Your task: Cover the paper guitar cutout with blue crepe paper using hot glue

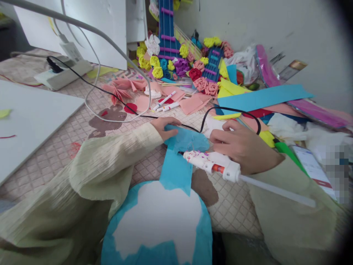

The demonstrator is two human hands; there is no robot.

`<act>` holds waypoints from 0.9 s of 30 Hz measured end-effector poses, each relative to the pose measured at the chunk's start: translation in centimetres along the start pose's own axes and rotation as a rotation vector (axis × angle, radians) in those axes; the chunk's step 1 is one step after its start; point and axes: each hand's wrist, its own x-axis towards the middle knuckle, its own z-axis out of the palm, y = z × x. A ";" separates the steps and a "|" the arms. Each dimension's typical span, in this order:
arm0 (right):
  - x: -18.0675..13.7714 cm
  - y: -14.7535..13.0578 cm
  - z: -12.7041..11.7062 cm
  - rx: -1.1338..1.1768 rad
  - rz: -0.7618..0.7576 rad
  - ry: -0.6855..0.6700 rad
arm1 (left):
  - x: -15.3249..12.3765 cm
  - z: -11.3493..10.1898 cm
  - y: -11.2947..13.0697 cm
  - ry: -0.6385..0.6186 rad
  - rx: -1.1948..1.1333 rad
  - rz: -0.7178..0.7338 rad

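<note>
My right hand [237, 143] is closed around a white hot glue gun [204, 159], a long glue stick poking out of its back end. The gun's dark nozzle points left, over the blue paper strip of a guitar-shaped craft piece [176, 167]. Fingers spread, my left hand [167, 127] lies on the far blue end of that piece. Translucent blue paper wraps this far end. Nearest me, the round body is edged in blue paper, with a ragged white area [160, 217] in its middle.
Decorated blue paper guitars [169, 36] with crepe flowers lean at the back. Black and white cables cross the table from a power strip [64, 75]. White markers [167, 102], pink paper scraps and a long blue strip [261, 97] lie beyond my hands. A phone [314, 171] sits at right.
</note>
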 end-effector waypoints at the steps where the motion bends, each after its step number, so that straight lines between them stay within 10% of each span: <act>1: 0.0 0.0 0.0 0.002 -0.002 -0.004 | 0.0 0.0 0.0 0.000 0.006 0.000; 27: -0.1 0.1 -0.2 0.003 0.029 -0.065 | -0.1 0.0 0.4 0.013 0.000 -0.012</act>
